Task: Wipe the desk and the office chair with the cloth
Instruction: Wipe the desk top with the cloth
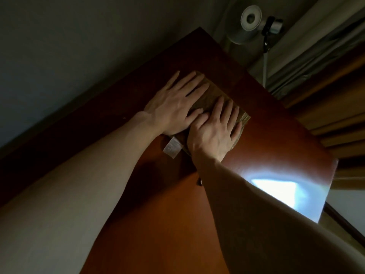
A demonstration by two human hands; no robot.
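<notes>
From my end, both hands are spread flat on the folded cloth (pixel 214 89), which lies on the reddish-brown desk (pixel 276 139) toward its far end, close to the corner by the wall (pixel 59 46). The left hand (pixel 173 107) lies with straight fingers across the cloth's far and left part, its fingertips reaching past the edge onto bare wood. The right hand (pixel 214 133) presses the near and right part, fingers straight and slightly fanned. The left thumb lies touching the right hand's index finger. Neither hand curls around the cloth; they only bear down on it. A white care label (pixel 172 147) sticks out from the cloth's near-left corner. I judge this to be the middle of the desk-wiping step, with the pad worked over the far section. I cannot tell which parts of the top have already been covered: the light is dim, and no streak or damp trail shows on the wood. A bright window reflection (pixel 280 194) sits on the near-right stretch of the top, beside my right forearm. The office chair is nowhere in view, so I take that half of the job as not yet begun. Beyond the desk stand a pedestal fan (pixel 249 20) and drawn curtains (pixel 325 86).
</notes>
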